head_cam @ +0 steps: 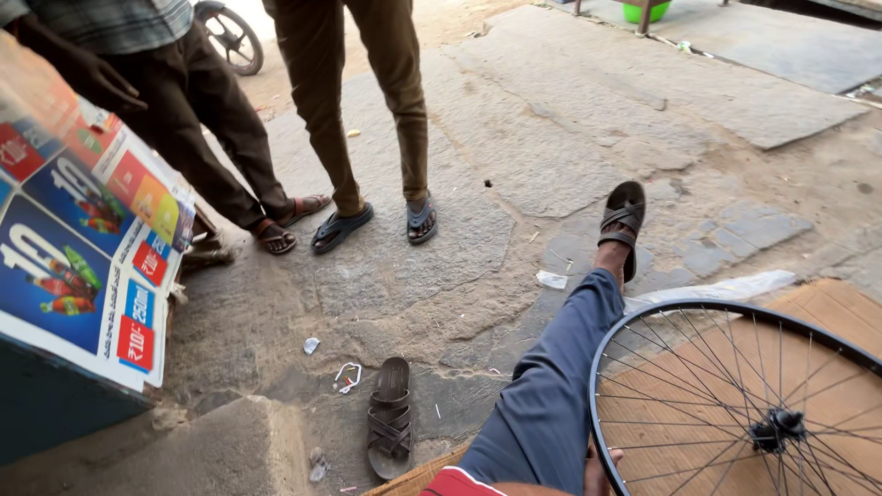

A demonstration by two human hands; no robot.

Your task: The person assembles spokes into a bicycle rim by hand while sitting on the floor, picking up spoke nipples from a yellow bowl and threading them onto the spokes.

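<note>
Your hand (599,470) is showing only as a thumb and a sliver of palm at the bottom edge of the view, resting against the black rim of the bicycle wheel (735,404). Which hand it is cannot be told from this angle, and whether the fingers are curled round the rim or lying loose is hidden below the frame. No other hand of yours is showing.

You are keeping the wheel at the lower right, tilted flat towards you, its thin spokes running in to a dark hub (776,427). It is lying over a brown woven mat (827,321), and its left edge is sitting just beside your outstretched leg (551,395) in blue trousers. That leg is reaching out across the stone pavement (551,138), ending in a foot wearing a dark sandal (622,225).

A second, empty sandal (390,418) is lying on the ground near the lower middle, well apart from the wheel. Two people are standing at the top left, seen from the waist down, both in brown trousers and sandals; one person's hand (96,78) is hanging beside a board covered in colourful printed posters (83,248) at the left edge.
</note>
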